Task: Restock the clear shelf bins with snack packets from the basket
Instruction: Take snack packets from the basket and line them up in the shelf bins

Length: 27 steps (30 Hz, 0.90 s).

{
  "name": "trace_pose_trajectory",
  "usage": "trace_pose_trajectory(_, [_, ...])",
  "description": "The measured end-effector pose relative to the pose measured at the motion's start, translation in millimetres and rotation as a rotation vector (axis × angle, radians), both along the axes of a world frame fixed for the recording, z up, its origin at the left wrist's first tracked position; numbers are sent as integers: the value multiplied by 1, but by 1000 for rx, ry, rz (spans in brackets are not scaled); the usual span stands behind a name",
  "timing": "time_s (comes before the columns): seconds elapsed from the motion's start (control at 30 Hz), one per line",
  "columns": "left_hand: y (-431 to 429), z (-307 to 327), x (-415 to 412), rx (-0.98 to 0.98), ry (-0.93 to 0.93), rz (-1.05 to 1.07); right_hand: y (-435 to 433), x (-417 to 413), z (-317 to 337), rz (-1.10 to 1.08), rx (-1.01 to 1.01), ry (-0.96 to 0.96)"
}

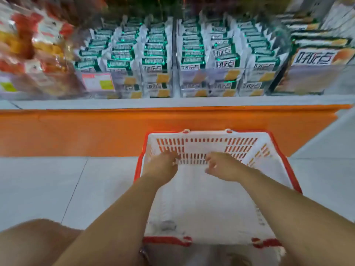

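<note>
Crouching low, the person has one bare knee (pixel 38 237) at the near left, and both forearms reach forward and down into the basket (pixel 203 144). The basket is white with a red rim and stands on the pale tiled floor (pixel 57 189), just in front of the shelf. It was probably put there so that each reach to the bins is short.

The left hand (pixel 165 164) and the right hand (pixel 221 166) are apart, side by side, low against the slotted far wall of the basket. The fingers of the right hand hang loosely curled and hold nothing visible. The fingers of the left hand point down and away, so it cannot be told whether they grip anything. No packet can be made out inside the basket; its bottom looks plain white, though the picture is blurred.

Behind the basket rises the orange base (pixel 76 131) of the shelf. Above it stand the clear shelf bins (pixel 192 81), already packed with upright green-and-white snack packets (pixel 153 60) in close rows. By this judgement the restocking is close to finished. Farther left, another bin holds orange and red bags (pixel 28 45).
</note>
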<state>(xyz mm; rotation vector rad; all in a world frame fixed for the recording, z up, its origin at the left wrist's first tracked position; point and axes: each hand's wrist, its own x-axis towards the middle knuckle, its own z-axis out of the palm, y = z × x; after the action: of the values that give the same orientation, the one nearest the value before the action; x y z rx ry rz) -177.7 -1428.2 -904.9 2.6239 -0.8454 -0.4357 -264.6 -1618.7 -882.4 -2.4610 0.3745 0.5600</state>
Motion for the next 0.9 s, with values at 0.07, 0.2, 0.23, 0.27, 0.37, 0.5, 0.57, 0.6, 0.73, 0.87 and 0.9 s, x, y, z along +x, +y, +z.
trace_pose_trajectory(0.07, [17, -38, -7, 202, 236, -96, 15, -5, -39, 37, 56, 189])
trace_pose_trajectory(0.2, [33, -89, -28, 539, 507, -247, 29, -7, -95, 32, 119, 370])
trace_pose_trajectory(0.23, [30, -98, -31, 591, 537, -272, 29, -7, -103, 24, 126, 396])
trace_pose_trajectory(0.27, [26, -106, -35, 640, 562, -293, 29, -6, -109, 17, 131, 420])
trace_pose_trajectory(0.37, [15, -128, -50, 765, 625, -334, 26, -4, -121, -12, 153, 452])
trace_pose_trajectory(0.5, [11, -141, -56, 793, 663, -276, 21, -3, -127, -41, 180, 427])
trace_pose_trajectory(0.57, [8, -135, -53, 745, 687, -199, 18, -2, -122, -54, 196, 408])
trace_pose_trajectory(0.6, [5, -130, -50, 701, 702, -133, 16, -2, -117, -64, 211, 397])
trace_pose_trajectory(0.73, [-10, -91, -24, 301, 850, 210, 7, 7, -76, -93, 290, 303])
trace_pose_trajectory(0.87, [-22, -27, 4, -277, 1063, 568, 4, 25, -14, -73, 349, 116])
trace_pose_trajectory(0.9, [-23, -11, 7, -396, 1096, 611, 6, 28, 3, -58, 363, 63])
